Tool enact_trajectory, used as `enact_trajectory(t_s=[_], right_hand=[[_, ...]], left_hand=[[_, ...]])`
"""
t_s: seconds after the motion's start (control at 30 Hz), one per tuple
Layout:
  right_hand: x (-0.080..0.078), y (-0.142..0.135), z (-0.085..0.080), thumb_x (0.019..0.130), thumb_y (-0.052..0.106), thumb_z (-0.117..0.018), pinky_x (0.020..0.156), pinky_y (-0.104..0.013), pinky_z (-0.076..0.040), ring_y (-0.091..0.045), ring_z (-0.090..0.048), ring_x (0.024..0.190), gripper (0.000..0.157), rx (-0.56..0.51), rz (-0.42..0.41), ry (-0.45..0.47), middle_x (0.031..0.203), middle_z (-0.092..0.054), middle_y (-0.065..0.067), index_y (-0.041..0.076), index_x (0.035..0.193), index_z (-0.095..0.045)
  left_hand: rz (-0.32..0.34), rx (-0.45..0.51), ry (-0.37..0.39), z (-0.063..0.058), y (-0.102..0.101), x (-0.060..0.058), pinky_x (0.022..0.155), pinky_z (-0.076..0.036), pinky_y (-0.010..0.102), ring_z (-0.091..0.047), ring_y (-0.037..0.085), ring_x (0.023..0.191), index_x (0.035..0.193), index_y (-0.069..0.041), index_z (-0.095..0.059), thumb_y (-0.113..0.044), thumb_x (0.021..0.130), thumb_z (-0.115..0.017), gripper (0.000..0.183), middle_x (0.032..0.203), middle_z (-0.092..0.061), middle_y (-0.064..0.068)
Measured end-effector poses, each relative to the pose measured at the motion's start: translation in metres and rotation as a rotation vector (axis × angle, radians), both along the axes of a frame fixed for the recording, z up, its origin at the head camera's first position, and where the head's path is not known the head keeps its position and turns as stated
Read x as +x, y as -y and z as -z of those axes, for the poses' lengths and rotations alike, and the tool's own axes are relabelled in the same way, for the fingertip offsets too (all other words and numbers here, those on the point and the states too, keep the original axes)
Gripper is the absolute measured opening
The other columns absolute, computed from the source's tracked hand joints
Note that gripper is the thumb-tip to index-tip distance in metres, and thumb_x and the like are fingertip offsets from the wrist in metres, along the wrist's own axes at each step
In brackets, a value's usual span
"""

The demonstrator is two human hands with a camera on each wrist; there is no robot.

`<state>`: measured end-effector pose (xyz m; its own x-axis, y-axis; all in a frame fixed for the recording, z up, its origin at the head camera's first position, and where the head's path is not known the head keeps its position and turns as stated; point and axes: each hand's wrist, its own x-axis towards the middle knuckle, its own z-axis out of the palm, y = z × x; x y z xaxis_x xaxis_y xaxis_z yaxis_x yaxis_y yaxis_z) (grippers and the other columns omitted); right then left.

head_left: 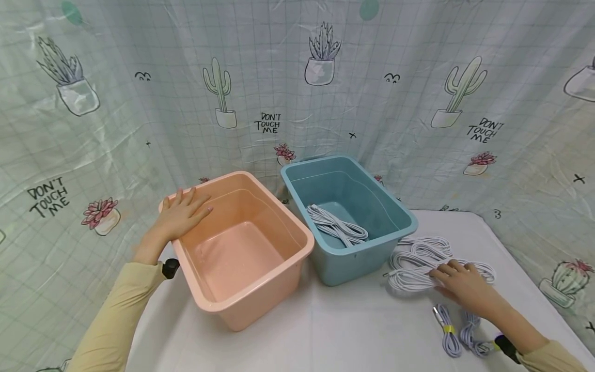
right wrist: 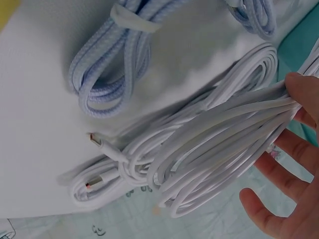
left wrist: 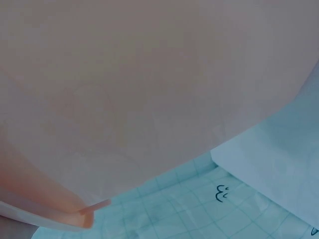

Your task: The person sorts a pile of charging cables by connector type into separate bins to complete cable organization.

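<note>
At the far-left corner of a peach plastic tub, my left hand rests on the rim with its fingers spread. The tub's inside is bare, and its pale wall fills most of the left wrist view. Over on the right, my right hand pinches a coiled white cable between thumb and fingers. Under and behind that coil lie more white cables, one with its metal plugs showing. A teal tub stands beside the peach one, with bundled white cable inside.
Two lavender braided cables, bound with yellow ties, lie on the white table near my right wrist. A curtain printed with potted cacti hangs behind the table and along both sides.
</note>
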<state>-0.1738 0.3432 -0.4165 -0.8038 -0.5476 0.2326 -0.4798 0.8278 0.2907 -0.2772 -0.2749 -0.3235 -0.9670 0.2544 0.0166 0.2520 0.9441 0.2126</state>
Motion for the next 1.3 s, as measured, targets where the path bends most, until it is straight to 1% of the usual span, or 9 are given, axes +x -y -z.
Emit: enact_trajectory(t_s=[0.2, 0.23, 0.27, 0.33, 0.37, 0.47, 0.5, 0.8, 1.3], right_hand=[[0.001, -0.003, -0.007, 0.064, 0.026, -0.075, 0.061, -0.044, -0.045, -0.021, -0.054, 0.079, 0.034, -0.001, -0.04, -0.052, 0.083, -0.061, 0.001, 0.019, 0.093, -0.06], [0.002, -0.003, -0.008, 0.065, 0.027, -0.075, 0.061, -0.044, -0.045, -0.021, -0.053, 0.079, 0.033, -0.003, -0.044, -0.059, 0.083, -0.06, 0.001, 0.02, 0.094, -0.06], [0.002, -0.003, -0.01, 0.072, 0.033, -0.07, 0.061, -0.043, -0.045, -0.021, -0.053, 0.079, 0.027, -0.009, -0.053, -0.066, 0.083, -0.06, 0.001, 0.02, 0.094, -0.06], [0.003, -0.003, -0.014, 0.085, 0.044, -0.053, 0.059, -0.043, -0.044, -0.021, -0.053, 0.078, 0.026, -0.023, -0.078, -0.091, 0.082, -0.06, 0.001, 0.02, 0.093, -0.06], [0.003, -0.004, -0.016, 0.089, 0.049, -0.041, 0.058, -0.042, -0.044, -0.021, -0.052, 0.077, 0.034, -0.028, -0.092, -0.107, 0.081, -0.06, 0.002, 0.02, 0.092, -0.059], [0.005, -0.003, -0.024, 0.09, 0.054, -0.003, 0.057, -0.042, -0.043, -0.022, -0.052, 0.077, 0.065, -0.041, -0.126, -0.164, 0.08, -0.059, 0.001, 0.02, 0.09, -0.059], [0.005, -0.003, -0.026, 0.089, 0.053, 0.0, 0.057, -0.042, -0.043, -0.022, -0.052, 0.077, 0.067, -0.04, -0.129, -0.179, 0.079, -0.059, 0.001, 0.02, 0.09, -0.058], [0.008, -0.002, -0.051, 0.091, 0.05, 0.002, 0.057, -0.045, -0.044, -0.025, -0.053, 0.079, 0.069, -0.009, -0.128, -0.249, 0.082, -0.06, -0.002, 0.018, 0.092, -0.059], [0.004, -0.005, -0.091, 0.094, 0.052, -0.007, 0.058, -0.046, -0.039, -0.024, -0.051, 0.08, 0.059, -0.073, -0.188, -0.367, 0.082, -0.058, -0.001, 0.018, 0.093, -0.056]], left_hand=[[-0.003, 0.001, -0.001, -0.001, 0.0, 0.001, 0.098, 0.008, 0.069, 0.007, 0.05, 0.132, 0.143, -0.016, -0.021, -0.055, 0.093, -0.022, 0.064, 0.148, -0.003, 0.024], [-0.003, 0.002, 0.0, -0.001, 0.0, 0.001, 0.098, 0.008, 0.069, 0.007, 0.05, 0.132, 0.143, -0.016, -0.021, -0.055, 0.093, -0.023, 0.064, 0.148, -0.002, 0.024], [-0.003, 0.001, 0.001, -0.001, 0.0, 0.001, 0.098, 0.008, 0.069, 0.008, 0.05, 0.132, 0.143, -0.016, -0.021, -0.054, 0.093, -0.023, 0.063, 0.148, -0.002, 0.023], [-0.003, 0.0, 0.002, -0.001, 0.001, 0.001, 0.097, 0.008, 0.069, 0.008, 0.05, 0.132, 0.143, -0.017, -0.02, -0.054, 0.093, -0.023, 0.063, 0.148, -0.002, 0.023], [-0.003, -0.001, 0.003, -0.001, 0.001, 0.002, 0.097, 0.008, 0.069, 0.008, 0.049, 0.132, 0.143, -0.017, -0.02, -0.054, 0.093, -0.023, 0.063, 0.148, -0.002, 0.023], [-0.004, -0.001, 0.002, 0.0, 0.003, 0.002, 0.097, 0.007, 0.069, 0.008, 0.05, 0.132, 0.143, -0.017, -0.02, -0.054, 0.093, -0.023, 0.063, 0.148, -0.003, 0.024], [-0.004, -0.002, 0.001, 0.0, 0.003, 0.002, 0.097, 0.007, 0.069, 0.007, 0.05, 0.132, 0.143, -0.017, -0.02, -0.054, 0.093, -0.023, 0.063, 0.148, -0.003, 0.024], [-0.001, 0.005, 0.014, -0.001, 0.002, 0.002, 0.097, 0.008, 0.069, 0.009, 0.049, 0.132, 0.144, -0.017, -0.02, -0.055, 0.092, -0.022, 0.064, 0.148, -0.001, 0.023], [0.001, -0.005, 0.01, 0.0, 0.002, 0.0, 0.098, 0.006, 0.069, 0.007, 0.05, 0.132, 0.143, -0.016, -0.021, -0.056, 0.092, -0.021, 0.064, 0.148, -0.003, 0.024]])
